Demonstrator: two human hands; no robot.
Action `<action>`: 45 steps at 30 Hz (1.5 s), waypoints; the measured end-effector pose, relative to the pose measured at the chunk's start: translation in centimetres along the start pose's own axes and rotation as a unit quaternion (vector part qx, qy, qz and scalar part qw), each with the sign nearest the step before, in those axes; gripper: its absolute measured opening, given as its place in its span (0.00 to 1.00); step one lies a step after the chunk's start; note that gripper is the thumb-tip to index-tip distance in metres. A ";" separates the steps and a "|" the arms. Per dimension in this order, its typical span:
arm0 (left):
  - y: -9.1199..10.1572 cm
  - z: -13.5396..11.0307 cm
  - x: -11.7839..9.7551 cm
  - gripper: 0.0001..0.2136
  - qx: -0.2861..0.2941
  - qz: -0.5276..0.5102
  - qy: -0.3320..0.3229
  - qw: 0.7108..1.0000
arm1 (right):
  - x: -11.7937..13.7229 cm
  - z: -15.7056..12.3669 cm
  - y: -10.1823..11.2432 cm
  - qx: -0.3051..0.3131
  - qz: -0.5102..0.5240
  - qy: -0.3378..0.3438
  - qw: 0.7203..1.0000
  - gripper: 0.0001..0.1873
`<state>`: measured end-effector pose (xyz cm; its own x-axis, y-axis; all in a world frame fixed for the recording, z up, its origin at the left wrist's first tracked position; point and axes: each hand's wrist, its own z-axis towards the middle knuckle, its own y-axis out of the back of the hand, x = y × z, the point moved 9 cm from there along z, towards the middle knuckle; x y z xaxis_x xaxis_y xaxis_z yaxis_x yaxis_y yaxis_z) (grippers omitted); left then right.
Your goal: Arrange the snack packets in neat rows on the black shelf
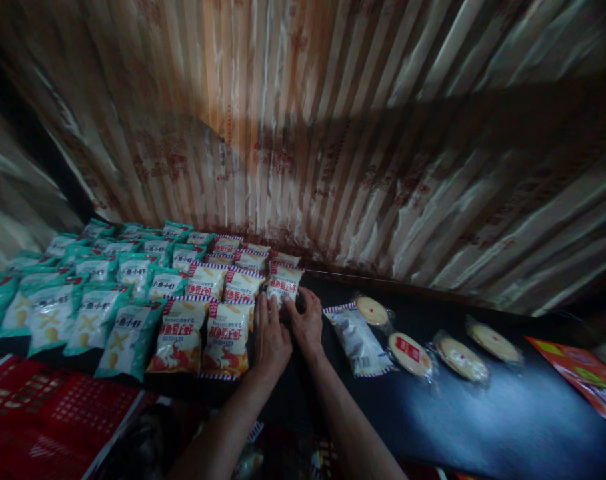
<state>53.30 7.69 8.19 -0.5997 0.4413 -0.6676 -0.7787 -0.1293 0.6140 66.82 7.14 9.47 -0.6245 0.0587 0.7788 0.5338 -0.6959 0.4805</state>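
Note:
Between my two hands, a white and red snack bag [284,280] leans in the right-hand column of a display. My right hand [307,321] grips its lower right edge, fingers curled and thumb on the front. Stretched out and close together, the fingers of my left hand [271,339] lie against the bag's lower left side. Just left of that hand stands another red and white bag [227,339], with a matching one [179,335] beside it. More such bags, including one [243,285] behind, form rows.
Teal snack bags [97,317] fill the left side in rows. On the black surface [383,427] at right lie a face-down bag [359,339], several round wrapped items [409,353] and an orange packet [577,373]. A red crate [47,413] sits front left; a corrugated, plastic-covered wall [303,147] rises behind.

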 end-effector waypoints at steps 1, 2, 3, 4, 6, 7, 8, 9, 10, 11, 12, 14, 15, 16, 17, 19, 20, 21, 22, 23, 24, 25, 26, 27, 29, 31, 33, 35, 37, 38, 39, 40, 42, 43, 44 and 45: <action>0.0 0.0 0.0 0.29 -0.002 0.000 0.000 1.000 | -0.2 0.2 -0.1 0.000 0.007 -0.006 1.000 0.31; 0.0 0.0 0.0 0.29 -0.001 0.002 0.001 1.000 | -0.4 0.4 -0.2 0.005 0.014 -0.016 1.000 0.33; 0.0 -0.1 0.0 0.29 0.001 0.004 0.005 1.000 | -0.6 0.6 -0.5 0.013 0.020 -0.026 0.999 0.34; -0.1 -0.1 0.1 0.29 0.003 0.006 0.009 1.000 | -0.7 0.8 -0.7 0.023 0.025 -0.037 0.999 0.35; -0.1 0.0 0.1 0.30 0.006 0.006 0.016 1.000 | -0.7 1.0 -1.2 0.044 0.036 -0.054 0.997 0.37; -0.1 0.0 0.1 0.30 0.006 0.006 0.018 1.000 | -0.6 1.1 -1.4 0.059 0.044 -0.058 0.996 0.36; -0.1 0.0 0.1 0.30 0.005 0.004 0.019 1.000 | -0.3 1.2 -1.7 0.073 0.055 -0.058 0.994 0.35; -0.1 0.0 0.1 0.30 0.003 0.003 0.019 1.000 | 0.0 1.2 -1.9 0.086 0.067 -0.055 0.993 0.33; -0.1 -0.1 0.2 0.30 0.001 0.002 0.020 1.000 | 0.3 1.2 -2.0 0.095 0.078 -0.051 0.991 0.32; -0.1 -0.1 0.2 0.30 -0.002 0.001 0.021 1.000 | 0.6 1.2 -2.1 0.099 0.086 -0.047 0.990 0.31; -0.1 -0.1 0.3 0.30 -0.004 0.001 0.021 1.000 | 0.9 1.2 -2.1 0.097 0.089 -0.043 0.990 0.30; -0.2 -0.1 0.4 0.30 -0.005 0.000 0.020 1.000 | 1.1 1.2 -2.0 0.083 0.079 -0.038 0.993 0.29; -0.3 -0.1 0.5 0.31 -0.006 -0.001 0.019 1.000 | 1.2 1.2 -2.0 0.080 0.071 -0.033 0.994 0.28; -0.3 -0.1 0.5 0.31 -0.008 -0.002 0.019 1.000 | 1.3 1.2 -2.1 0.079 0.063 -0.028 0.994 0.27; -0.3 -0.1 0.6 0.32 -0.011 -0.003 0.018 1.000 | 1.4 1.2 -2.2 0.079 0.056 -0.022 0.995 0.26; -0.2 0.0 0.5 0.32 -0.019 -0.006 0.014 1.000 | 1.5 1.2 -2.4 0.076 0.047 -0.010 0.996 0.25; -0.1 0.0 0.4 0.32 -0.022 -0.007 0.010 1.000 | 1.5 1.2 -2.4 0.074 0.046 -0.005 0.996 0.25; -0.1 0.0 0.3 0.32 -0.022 -0.009 0.005 1.000 | 1.6 1.2 -2.5 0.072 0.048 -0.001 0.996 0.25; 0.0 0.1 0.2 0.32 -0.023 -0.011 -0.001 1.000 | 1.6 1.2 -2.5 0.073 0.050 0.001 0.996 0.25; 0.0 0.1 0.1 0.32 -0.025 -0.012 -0.005 1.000 | 1.6 1.3 -2.6 0.073 0.052 0.000 0.996 0.25; 0.0 0.1 0.1 0.31 -0.027 -0.014 -0.008 1.000 | 1.5 1.3 -2.7 0.075 0.052 -0.004 0.996 0.25; 0.0 0.2 0.0 0.30 -0.029 -0.014 -0.011 0.999 | 1.4 1.2 -2.8 0.077 0.051 -0.008 0.996 0.25; 0.0 0.2 0.0 0.29 -0.031 -0.013 -0.013 0.999 | 1.4 1.2 -3.0 0.080 0.050 -0.012 0.995 0.25; 0.0 0.2 0.0 0.29 -0.033 -0.011 -0.015 0.999 | 1.4 1.2 -3.1 0.084 0.049 -0.015 0.995 0.25; 0.0 0.2 0.0 0.28 -0.037 -0.006 -0.020 0.999 | 1.4 1.1 -3.2 0.090 0.048 -0.020 0.995 0.25; 0.0 0.1 0.0 0.28 -0.044 -0.003 -0.024 0.999 | 1.3 1.1 -3.2 0.087 0.044 -0.029 0.995 0.27; 0.2 0.1 -0.1 0.28 -0.053 -0.001 -0.029 0.998 | 1.3 1.0 -3.1 0.086 0.039 -0.037 0.995 0.28; 0.2 0.1 -0.2 0.27 -0.056 0.005 -0.036 0.998 | 1.4 1.0 -3.3 0.097 0.035 -0.035 0.994 0.27; 0.2 0.1 -0.3 0.26 -0.054 0.011 -0.039 0.998 | 1.5 1.0 -3.4 0.108 0.029 -0.035 0.993 0.27; 0.1 0.0 -0.3 0.26 -0.053 0.013 -0.039 0.998 | 1.5 1.0 -3.4 0.110 0.027 -0.038 0.993 0.28; 0.1 0.0 -0.3 0.26 -0.051 0.015 -0.037 0.998 | 1.4 1.0 -3.4 0.110 0.026 -0.042 0.993 0.28; 0.1 0.0 -0.3 0.27 -0.050 0.017 -0.037 0.998 | 1.4 1.0 -3.3 0.107 0.028 -0.046 0.993 0.29; 0.2 0.0 -0.4 0.27 -0.049 0.023 -0.038 0.998 | 1.3 1.0 -3.1 0.098 0.035 -0.050 0.993 0.30; 0.2 0.0 -0.5 0.27 -0.048 0.026 -0.040 0.998 | 1.3 1.0 -3.0 0.094 0.039 -0.048 0.994 0.30; 0.2 0.0 -0.6 0.26 -0.048 0.029 -0.041 0.998 | 1.4 1.0 -3.0 0.093 0.041 -0.044 0.994 0.30; 0.2 0.0 -0.7 0.26 -0.049 0.031 -0.040 0.998 | 1.4 0.9 -3.0 0.094 0.040 -0.038 0.994 0.30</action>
<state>53.52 7.39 8.78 -0.6335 0.4995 -0.5908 -0.7570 -0.2423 0.6069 64.88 9.99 9.49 -0.5344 0.0684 0.8424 0.6815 -0.5548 0.4773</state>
